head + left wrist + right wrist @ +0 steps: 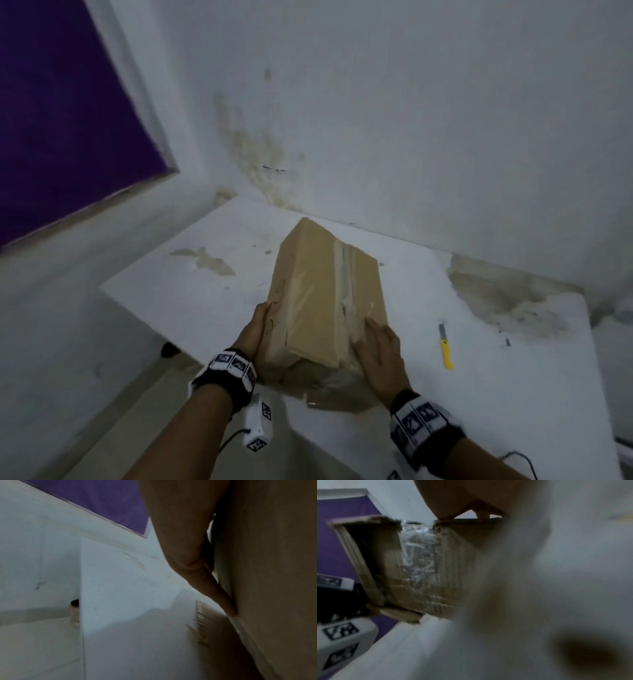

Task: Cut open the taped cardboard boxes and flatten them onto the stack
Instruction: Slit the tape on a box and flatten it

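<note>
The cardboard box lay on the white counter, near its front edge, long axis running away from the person toward the wall. Clear tape ran lengthwise along the top face, wrinkled and partly lifted near the person's end. The near end of the box appeared open, with loose flaps splayed on the counter below it; in the right wrist view the flap edges and crumpled tape were visible. The left hand was pressed flat against the left side face of the box, fingers straight along the cardboard in the left wrist view; grip released, palm in contact only. The right hand rested on the near right top corner of the box, fingers spread and extended over the tape end; grip likewise released, pressing rather than grasping. A utility knife with a yellow handle lay on the counter to the right of the box, apart from both hands, blade end pointing away from the person. The counter surface showed brownish stained patches at right rear. A purple panel occupied the wall at upper left. Both wrists carried black bands with printed markers.
</note>
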